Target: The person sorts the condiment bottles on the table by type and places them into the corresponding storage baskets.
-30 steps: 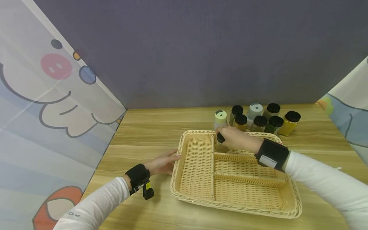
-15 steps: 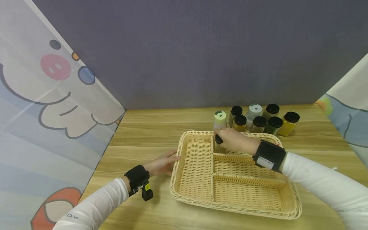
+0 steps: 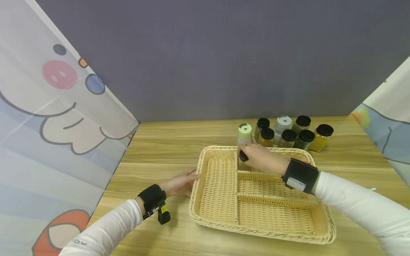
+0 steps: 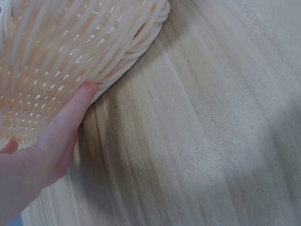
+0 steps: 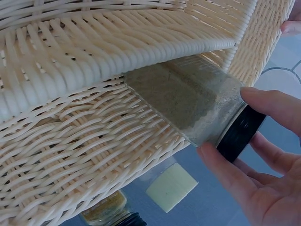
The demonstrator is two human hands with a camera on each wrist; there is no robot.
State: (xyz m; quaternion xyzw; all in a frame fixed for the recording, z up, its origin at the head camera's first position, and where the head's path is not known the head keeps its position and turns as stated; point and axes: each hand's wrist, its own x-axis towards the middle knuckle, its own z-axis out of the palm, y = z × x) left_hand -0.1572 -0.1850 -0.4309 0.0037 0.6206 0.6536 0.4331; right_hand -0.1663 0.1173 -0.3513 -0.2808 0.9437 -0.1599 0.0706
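Note:
A divided wicker basket [image 3: 221, 222] sits on the wooden table. My left hand [image 3: 178, 184] touches the outside of its left wall; in the left wrist view the fingers [image 4: 63, 123] lie fairly straight along the weave. With thumb and fingers around the black lid, my right hand [image 3: 260, 155] grips a glass spice jar [image 5: 188, 96] of grey-brown powder. The jar stands in the left end of the basket's far right compartment, next to the long divider. From the head view the hand covers most of it. Whether its base touches the compartment floor is hidden.
Behind the basket stand several black-lidded spice jars, among them a yellow one [image 3: 321, 138]. A green-capped shaker [image 3: 245, 131] and a white-capped shaker [image 3: 283, 124] stand with them. A dark panel [image 3: 224, 60] rises at the table's back; printed cloth [image 3: 61, 153] hangs on the left.
My right hand has shifted slightly to the left with the jar in its grip. The left hand stays at the basket's wall.

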